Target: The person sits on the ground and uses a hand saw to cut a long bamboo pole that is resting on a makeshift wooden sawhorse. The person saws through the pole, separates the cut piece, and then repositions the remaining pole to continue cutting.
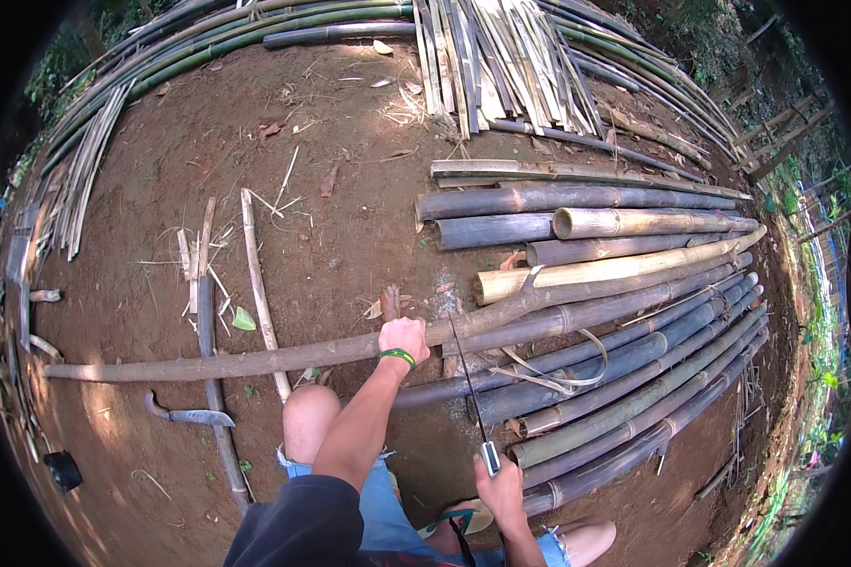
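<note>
Far to the left of our left hand, toward the lower rim, we see a small black object on the bare soil. Well beyond that hand on the same side lies a sheaf of pale split strips. Closer in, left of our left hand and a little nearer to us, a knife with a curved handle rests with its blade over a dark pole. A pale pole lies between that one and the hand, and both pass under a long branch. A green leaf sits between the poles, just past the branch.

Our left hand, with a green and yellow wristband below it, is closed in a fist around the branch, which stretches out to both sides of it. Just right of these knuckles, the far end of a thin-bladed tool crosses the branch; we cannot tell whether it bites in. Our right hand, nearer to us and to the right of the left one, is wrapped round the tool's handle.

Right of both hands we have a row of dark bamboo poles, with a pale bamboo pole beyond them.
</note>
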Demonstrator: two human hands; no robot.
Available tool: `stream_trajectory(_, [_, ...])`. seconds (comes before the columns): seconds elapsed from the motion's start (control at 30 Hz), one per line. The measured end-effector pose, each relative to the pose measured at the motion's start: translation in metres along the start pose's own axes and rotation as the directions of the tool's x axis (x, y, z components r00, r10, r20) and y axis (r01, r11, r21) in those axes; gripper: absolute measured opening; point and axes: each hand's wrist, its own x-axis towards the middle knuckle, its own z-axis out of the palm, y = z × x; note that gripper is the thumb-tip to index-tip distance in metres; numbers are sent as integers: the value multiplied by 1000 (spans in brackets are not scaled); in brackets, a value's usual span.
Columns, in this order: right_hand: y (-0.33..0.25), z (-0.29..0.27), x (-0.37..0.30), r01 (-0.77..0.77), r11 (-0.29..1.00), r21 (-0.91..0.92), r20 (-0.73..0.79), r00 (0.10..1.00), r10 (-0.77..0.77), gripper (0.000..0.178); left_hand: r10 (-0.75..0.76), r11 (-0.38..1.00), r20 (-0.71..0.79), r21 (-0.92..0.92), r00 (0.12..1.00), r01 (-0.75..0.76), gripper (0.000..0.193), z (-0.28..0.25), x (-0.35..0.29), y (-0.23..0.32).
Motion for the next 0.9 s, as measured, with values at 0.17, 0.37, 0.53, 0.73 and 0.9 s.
stream_trajectory(0.17, [-62,20,150,-76,997,-15,49,996,77,50,39,999,-8,8,999,-39,22,-8,8,34])
stream_trajectory(0.37, [-11,-2,19,-66,996,-57,75,995,70,37,-24,1000,-9,14,1000,24,21,-5,-1,-3])
stream_trajectory(0.53, [-56,6,113,-70,994,-79,100,992,78,49,-26,999,-19,22,999,26,21,2,6,20])
stream_trajectory(0.73, [-38,7,64,-62,998,-34,98,993,65,45,-2,999,20,48,1000,1,24,-5,-6,9])
stream_trajectory(0.9, [-16,-1,37,-67,993,-96,62,995,73,48,-25,1000,-34,-5,999,25,23,-7,5,6])
